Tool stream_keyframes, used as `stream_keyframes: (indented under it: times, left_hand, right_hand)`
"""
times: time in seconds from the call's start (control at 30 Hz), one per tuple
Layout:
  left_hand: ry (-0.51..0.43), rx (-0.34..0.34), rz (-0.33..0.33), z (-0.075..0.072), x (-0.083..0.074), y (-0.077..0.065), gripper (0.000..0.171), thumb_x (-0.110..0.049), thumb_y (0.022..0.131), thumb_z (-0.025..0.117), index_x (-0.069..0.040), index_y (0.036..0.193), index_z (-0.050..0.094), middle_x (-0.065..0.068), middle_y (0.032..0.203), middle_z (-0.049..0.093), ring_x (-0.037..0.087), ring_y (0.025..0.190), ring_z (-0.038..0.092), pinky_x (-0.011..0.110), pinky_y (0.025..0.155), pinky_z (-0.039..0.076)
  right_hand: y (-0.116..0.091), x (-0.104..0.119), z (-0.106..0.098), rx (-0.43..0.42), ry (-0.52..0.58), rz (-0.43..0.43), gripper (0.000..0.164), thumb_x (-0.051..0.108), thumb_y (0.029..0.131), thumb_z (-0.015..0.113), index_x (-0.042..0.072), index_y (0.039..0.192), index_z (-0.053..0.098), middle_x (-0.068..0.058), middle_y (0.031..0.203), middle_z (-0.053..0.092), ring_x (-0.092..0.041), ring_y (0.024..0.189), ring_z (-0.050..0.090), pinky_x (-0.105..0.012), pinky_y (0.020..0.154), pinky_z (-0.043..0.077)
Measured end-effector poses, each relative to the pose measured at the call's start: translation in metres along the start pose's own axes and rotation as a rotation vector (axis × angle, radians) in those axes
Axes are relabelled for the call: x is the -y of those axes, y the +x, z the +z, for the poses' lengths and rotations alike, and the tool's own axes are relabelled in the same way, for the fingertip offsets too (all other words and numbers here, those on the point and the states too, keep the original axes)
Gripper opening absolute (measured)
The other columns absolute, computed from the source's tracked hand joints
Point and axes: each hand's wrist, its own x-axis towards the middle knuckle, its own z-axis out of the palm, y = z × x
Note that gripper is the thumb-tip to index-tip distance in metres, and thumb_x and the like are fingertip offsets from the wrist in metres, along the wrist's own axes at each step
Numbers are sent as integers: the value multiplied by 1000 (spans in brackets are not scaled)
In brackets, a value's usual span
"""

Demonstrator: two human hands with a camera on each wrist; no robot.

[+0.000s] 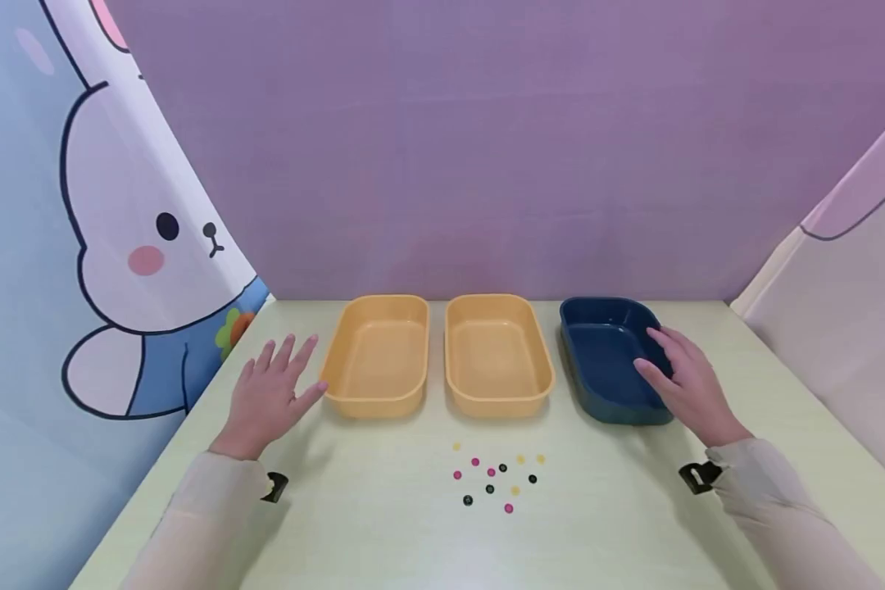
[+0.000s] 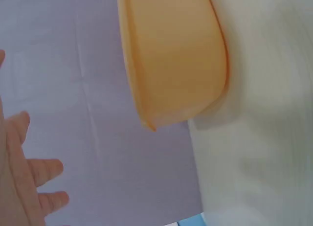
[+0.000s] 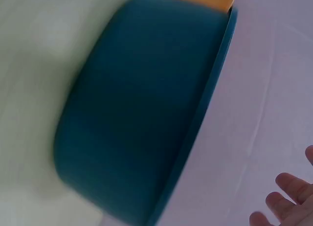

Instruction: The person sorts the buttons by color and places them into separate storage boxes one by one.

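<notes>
Cream cloth sleeves [image 1: 199, 516]: both forearms, well behind the fingers, with a small black wrist mount [image 1: 701, 477] under the right cuff.
Tiny round button-like discs [image 1: 509, 508]: pink, black and yellow, loose on the pale, faintly grained tabletop [image 1: 383, 533], between the two hands and nearer the wearer than the fingertips. They look light, stiff and apt to skid; a fingertip pinch across the edge would suit.
Left hand [image 1: 269, 401]: fingers straight and spread, gripping nothing; whether the thumb tip touches the tray beside it, I cannot tell.
Right hand [image 1: 689, 385]: fingers loosely extended over the blue tray's outer side, gripping nothing; the right wrist view shows a gap between its visible fingertips and the rim.
Deep blue rounded-corner tray [image 1: 608, 360]: below the right fingers and thumb. Probably light, stiff plastic; its glossy walls may slip, so hold at the lip, thumb inside and fingers outside.
Left yellow rounded-corner tray [image 1: 381, 360]: just beside the left thumb. Likely light and rigid too; its near left corner offers the closest hold.
Middle yellow rounded-corner tray [image 1: 496, 360]: between the two hands, well apart from either set of fingers.
Purple cloth backdrop [image 1: 487, 147]: beyond all the fingertips.
</notes>
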Motion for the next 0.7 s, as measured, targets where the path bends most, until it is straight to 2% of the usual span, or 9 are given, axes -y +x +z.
stream_keyframes:
  times: [0.1,0.2,0.23,0.3,0.4,0.47,0.53,0.7]
  left_hand:
    - [-13,4,-33,2,-1,2,71,-41,95,53,-7,151,26,31,148,27,54,133,22,68,102,21]
    - [-114,20,-61,4,-1,4,72,-39,96,52,-4,152,21,30,147,31,52,131,28,66,101,26]
    - [-183,42,-87,5,0,5,73,-39,98,51,-4,152,17,29,147,31,52,130,31,65,100,28]
    - [-386,100,-176,6,1,8,74,-42,100,45,-7,154,7,28,148,30,49,131,32,63,101,28]
    - [-736,170,-374,5,1,14,73,-45,102,32,-11,154,-6,28,149,28,47,131,33,61,104,27]
    - [-917,193,-490,5,1,19,72,-46,102,27,-11,153,-9,28,150,26,46,131,32,58,104,28]
    - [-1013,205,-557,5,0,22,71,-44,102,26,-8,153,-8,28,149,26,46,129,36,56,102,32]
    - [-1090,213,-630,8,-2,23,73,-43,101,31,-4,153,-4,29,148,25,45,127,38,50,94,43]
  right_hand:
    - [3,8,5,22,80,28,56,22,96,59,-14,136,41,-39,139,32,-56,128,26,-68,101,18]
    - [5,14,10,22,98,31,54,19,91,66,-13,131,47,-37,139,35,-55,128,26,-68,99,20]
    - [5,16,11,19,101,27,53,18,90,68,-13,129,50,-36,138,36,-55,127,27,-68,98,21]
    - [4,18,16,-1,106,13,48,13,85,72,-12,122,56,-35,136,39,-54,126,30,-68,97,24]
    - [2,21,22,-31,116,-12,40,6,81,75,-11,113,61,-33,132,43,-52,123,34,-65,93,29]
    - [0,23,26,-52,114,-22,36,2,78,76,-11,109,63,-32,127,46,-49,120,38,-62,91,31]
    - [-2,26,28,-63,119,-18,34,0,76,76,-11,107,64,-29,121,49,-43,116,41,-54,90,34]
    - [-2,29,30,-55,176,6,31,-1,78,76,-6,106,66,-15,112,54,-10,106,44,-28,83,36]
